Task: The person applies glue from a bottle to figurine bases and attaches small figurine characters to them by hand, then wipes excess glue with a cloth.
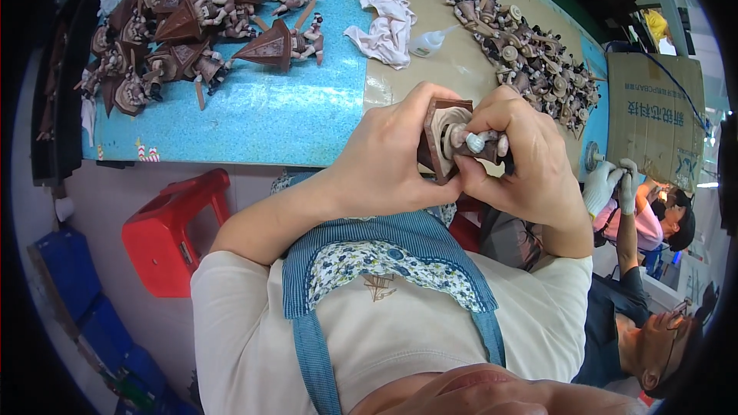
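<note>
In front of my chest, over the table's near edge, my left hand (388, 150) is closed round a brown, many-sided roof-shaped piece (437, 165), its pale hollow underside turned to the right. My right hand (526, 150) pinches a small painted figurine (477, 141) against that underside. The fingers cover much of the figurine, so I cannot tell whether the two parts are joined. Beyond my hands lie a small white squeeze bottle (432, 42) and a crumpled whitish cloth (384, 21).
Many brown pointed roofs with figurines (184, 23) crowd the blue tabletop (269, 127) at left. A heap of loose figurines (530, 54) lies at right, near a cardboard box (653, 115). A co-worker's gloved hands (611, 184) are close on the right. A red stool (165, 234) stands below left.
</note>
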`<state>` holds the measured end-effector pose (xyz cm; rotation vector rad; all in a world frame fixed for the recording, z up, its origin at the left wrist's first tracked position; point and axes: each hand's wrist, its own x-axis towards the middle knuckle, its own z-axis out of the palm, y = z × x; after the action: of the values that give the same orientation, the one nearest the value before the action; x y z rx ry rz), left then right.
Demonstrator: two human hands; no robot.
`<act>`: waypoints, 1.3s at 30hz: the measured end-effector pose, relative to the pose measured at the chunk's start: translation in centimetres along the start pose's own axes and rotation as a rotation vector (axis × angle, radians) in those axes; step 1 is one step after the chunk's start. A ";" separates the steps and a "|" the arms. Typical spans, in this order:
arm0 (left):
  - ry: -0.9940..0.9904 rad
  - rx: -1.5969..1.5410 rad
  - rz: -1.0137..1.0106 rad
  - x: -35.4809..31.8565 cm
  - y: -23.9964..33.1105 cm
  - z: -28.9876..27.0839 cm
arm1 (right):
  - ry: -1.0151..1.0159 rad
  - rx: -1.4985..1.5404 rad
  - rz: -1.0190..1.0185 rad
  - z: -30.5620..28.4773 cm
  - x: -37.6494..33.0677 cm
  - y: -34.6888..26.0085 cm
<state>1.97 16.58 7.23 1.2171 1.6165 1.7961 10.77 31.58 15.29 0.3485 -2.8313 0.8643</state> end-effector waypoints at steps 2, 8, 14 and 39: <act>0.023 0.070 0.029 0.0 0.0 0.1 | -0.005 -0.022 0.012 0.1 0.3 -0.4; 0.048 0.117 0.080 -0.2 -0.3 0.1 | -0.075 -0.060 -0.019 0.1 0.7 -0.6; -0.044 0.049 0.037 -0.3 -0.1 -0.4 | -0.050 0.063 -0.071 0.9 0.7 -0.4; -0.288 -0.729 -0.498 0.1 0.3 -3.6 | 0.125 0.110 -0.294 -0.3 1.1 4.4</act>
<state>-1.00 14.61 7.76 0.6221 0.8608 1.5674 8.60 35.13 13.46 0.6800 -2.5388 0.9413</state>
